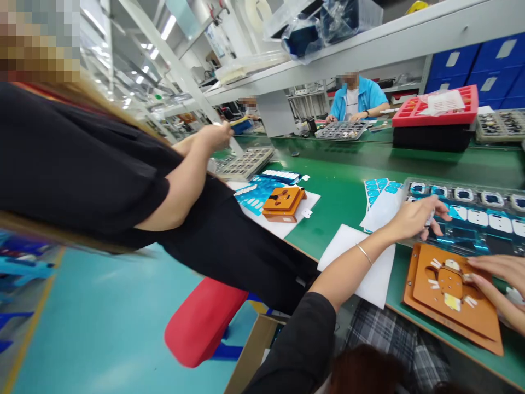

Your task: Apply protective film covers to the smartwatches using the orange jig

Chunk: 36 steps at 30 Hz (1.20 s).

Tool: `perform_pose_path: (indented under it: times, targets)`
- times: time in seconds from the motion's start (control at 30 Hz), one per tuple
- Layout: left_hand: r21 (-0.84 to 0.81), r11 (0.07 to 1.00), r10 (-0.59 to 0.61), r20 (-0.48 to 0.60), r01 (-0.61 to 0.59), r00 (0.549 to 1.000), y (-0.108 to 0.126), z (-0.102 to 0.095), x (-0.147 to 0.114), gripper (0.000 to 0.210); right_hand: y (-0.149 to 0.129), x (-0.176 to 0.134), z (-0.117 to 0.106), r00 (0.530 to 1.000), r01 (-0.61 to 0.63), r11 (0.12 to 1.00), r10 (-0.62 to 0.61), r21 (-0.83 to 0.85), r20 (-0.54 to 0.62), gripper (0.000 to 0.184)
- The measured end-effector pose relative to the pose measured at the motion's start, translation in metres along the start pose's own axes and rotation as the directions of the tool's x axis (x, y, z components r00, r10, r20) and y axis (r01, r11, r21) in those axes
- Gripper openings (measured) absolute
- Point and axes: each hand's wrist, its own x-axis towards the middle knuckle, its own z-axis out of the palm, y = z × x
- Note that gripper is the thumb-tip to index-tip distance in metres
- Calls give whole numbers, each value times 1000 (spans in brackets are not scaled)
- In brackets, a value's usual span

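Observation:
My left hand (418,217), with a thin bracelet on the wrist, hovers at the near left edge of a clear plastic tray (459,205). Its fingers are curled around something small and whitish that I cannot make out. Below it on the green bench lies an orange fixture plate (426,306) with a raised shape, small white strips and a yellow patch. My right hand (502,282) reaches in from the right edge, fingers stretched apart over this plate, one fingertip touching a small pale part beside the raised shape. Blue film with white labels (478,217) lies across the tray.
White foam sheets (338,251) and blue sticker sheets (374,191) lie left of the tray. A standing person in black (82,175) is at the left, beside another orange fixture (283,203) and a red stool (205,320). Across the bench sits a person in blue (365,96) near a red tray (435,109).

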Motion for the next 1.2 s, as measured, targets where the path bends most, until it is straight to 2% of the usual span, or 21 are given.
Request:
perform_pose_path:
  times: [0.07,0.13,0.23,0.33,0.47,0.6,0.67,0.83,1.0,1.2]
  targets:
    - [-323,943,-67,44,78,997,5,7,-2,56,-12,17,-9,996,52,999,-53,-13,-76,13]
    - [-499,862,-67,54,85,996,11,12,-5,63,-26,38,-18,991,55,998,-59,-34,-124,11]
    - [-609,792,26,-33,-41,999,18,16,-10,68,-41,69,-19,983,13,1000,-10,14,-183,8]
    - [-620,756,136,-163,-209,977,20,19,-16,68,-48,82,-7,968,-80,989,106,120,-229,7]
    - [-548,781,192,-247,-300,950,17,24,-23,67,-55,76,11,923,-166,958,234,233,-305,8]
    - [-412,851,236,-257,-327,937,12,28,-29,70,-61,69,15,911,-152,965,221,216,-347,15]
    - [-324,861,312,-273,-392,910,10,29,-30,70,-63,68,14,912,-141,969,208,204,-354,17]
    - [-30,832,521,-296,-553,800,6,29,-34,66,-65,70,12,916,-125,981,171,147,-363,15]
    - [177,800,600,-259,-573,757,3,32,-39,65,-66,72,14,919,-131,991,134,31,-371,19]
    - [306,756,653,-285,-579,702,7,35,-42,63,-66,73,16,917,-134,990,111,-33,-383,23]
